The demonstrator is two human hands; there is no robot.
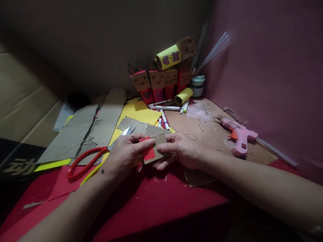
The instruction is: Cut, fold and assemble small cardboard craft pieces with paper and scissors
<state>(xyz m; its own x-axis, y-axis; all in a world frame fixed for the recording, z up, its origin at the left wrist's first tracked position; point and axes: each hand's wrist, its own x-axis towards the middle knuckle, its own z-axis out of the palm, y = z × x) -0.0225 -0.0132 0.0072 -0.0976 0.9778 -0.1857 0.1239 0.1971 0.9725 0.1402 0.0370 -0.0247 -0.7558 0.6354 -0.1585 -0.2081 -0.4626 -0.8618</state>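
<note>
Between my two hands is a small piece of brown cardboard (159,142) with a red patch (148,153) on its left part. My left hand (127,148) pinches its left side, thumb on top over the red. From the other side my right hand (180,148) grips it, thumb on the face and fingers underneath. Scissors with red handles (87,163) lie just left of my left hand, their blades partly behind it. Strips of corrugated cardboard (156,129) rest just beyond the held piece.
Paper figures with drawn faces (157,80) stand at the back, beside a yellow tube (183,96) and a lidded cup (197,85). Markers (165,120) lie on yellow paper (137,112). A pink glue gun (238,134) sits on the right. Torn cardboard sheets (68,134) cover the left.
</note>
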